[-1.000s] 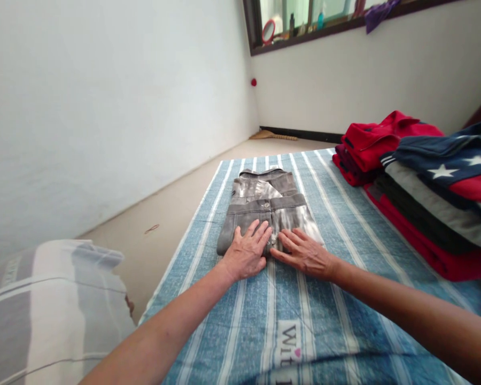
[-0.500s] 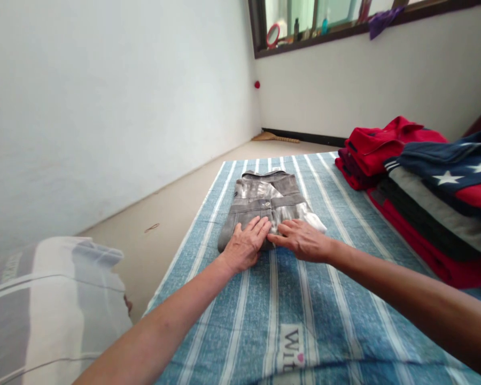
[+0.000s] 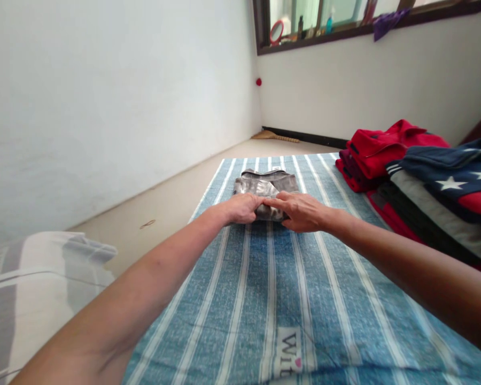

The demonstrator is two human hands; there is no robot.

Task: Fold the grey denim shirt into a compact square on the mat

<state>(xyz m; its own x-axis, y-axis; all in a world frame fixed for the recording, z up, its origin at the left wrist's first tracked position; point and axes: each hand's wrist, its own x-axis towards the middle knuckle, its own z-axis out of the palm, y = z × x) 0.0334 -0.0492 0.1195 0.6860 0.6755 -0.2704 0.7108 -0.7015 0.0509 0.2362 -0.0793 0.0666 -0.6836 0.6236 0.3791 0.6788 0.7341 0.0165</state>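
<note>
Lower L of frame, a gray-white striped cloth bundle (image 3: 36,299) is running off the edge; a thin loop (image 3: 147,224) is lying on the floor nearby, too small to ID. Mid-frame, my L hand (image 3: 242,207) is curling over the near edge of the folded gray-white collared shirt (image 3: 260,187); fingertips hidden, so can't tell if it's pinching. The shirt is lying on the blue striped bedsheet (image 3: 208,299), mostly just beyond my hands, looking longer L–R, collar facing away; neither hand's nearer. My R hand (image 3: 302,211) is pinching that edge, thumb low, index meeting my L hand. Far R, a navy star-print garment (image 3: 428,163) is getting cut off.
</note>
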